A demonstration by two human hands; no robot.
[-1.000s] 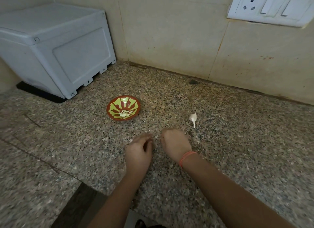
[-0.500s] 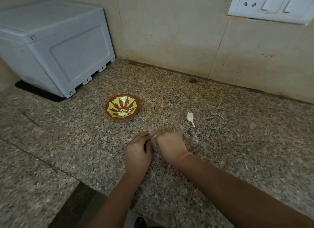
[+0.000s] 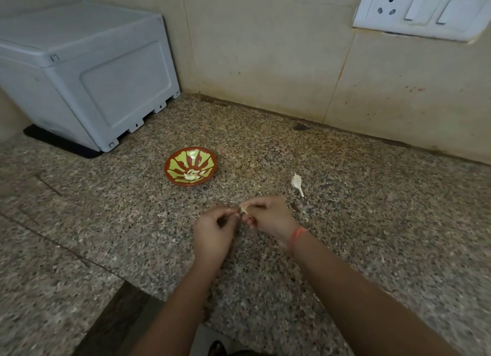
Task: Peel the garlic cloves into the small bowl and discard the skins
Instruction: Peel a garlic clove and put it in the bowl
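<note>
Hands rolled apart, exposing garlic clove [image 3: 244, 210]; left hand [image 3: 212, 230] and right hand [image 3: 268, 217] pinch it between them.

The tabletop [image 3: 372, 222] is speckled granite, polished but dull; the small bowl [image 3: 170, 169] shines — glazed ceramic, by its look. The grey box [image 3: 106, 90] is smooth, matt plastic — the wall tiles [image 3: 265, 50] are stained.
</note>
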